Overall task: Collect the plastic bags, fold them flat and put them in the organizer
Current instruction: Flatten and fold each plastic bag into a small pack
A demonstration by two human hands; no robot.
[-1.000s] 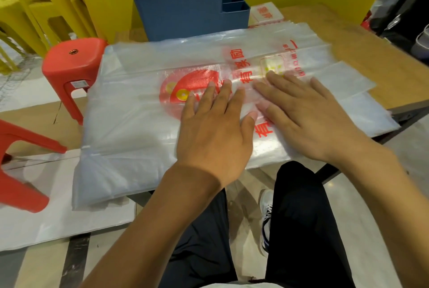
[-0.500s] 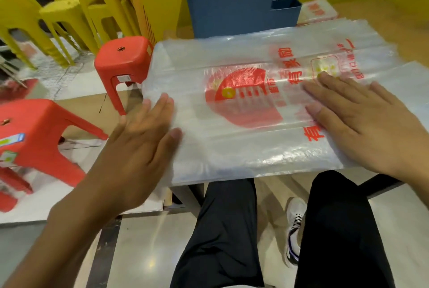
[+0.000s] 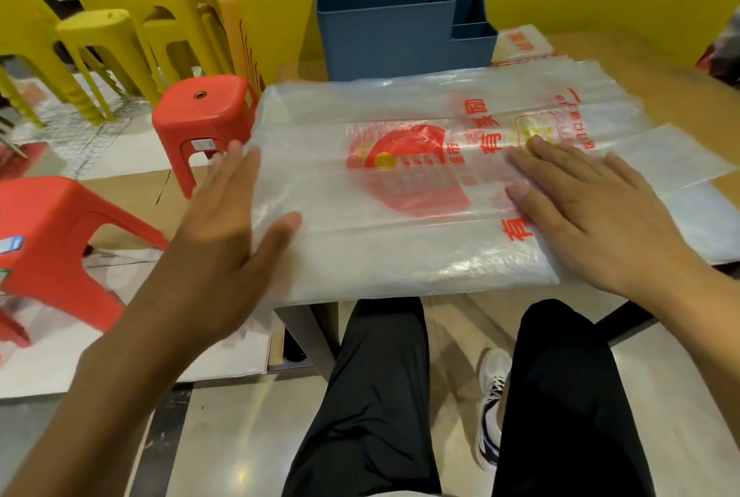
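Left hand (image 3: 224,232): you are spreading it flat, fingers straight, at the plastic bag's (image 3: 360,240) left edge.
Right hand (image 3: 588,208): you are pressing it flat on the bag.
Organizer (image 3: 384,35): sitting behind the bag.

plastic bag (image 3: 400,240): thin, translucent film, faintly creased, soft sheen, red print
organizer (image 3: 384,31): blue rigid plastic, matt and smooth
bench (image 3: 656,68): pale wood-look top, matt
red stool (image 3: 200,112): moulded plastic, slight gloss
yellow stools (image 3: 120,19): same moulded plastic, duller
floor (image 3: 240,436): polished, glossy, reflecting light
trousers (image 3: 372,396): black cloth, slight satin sheen
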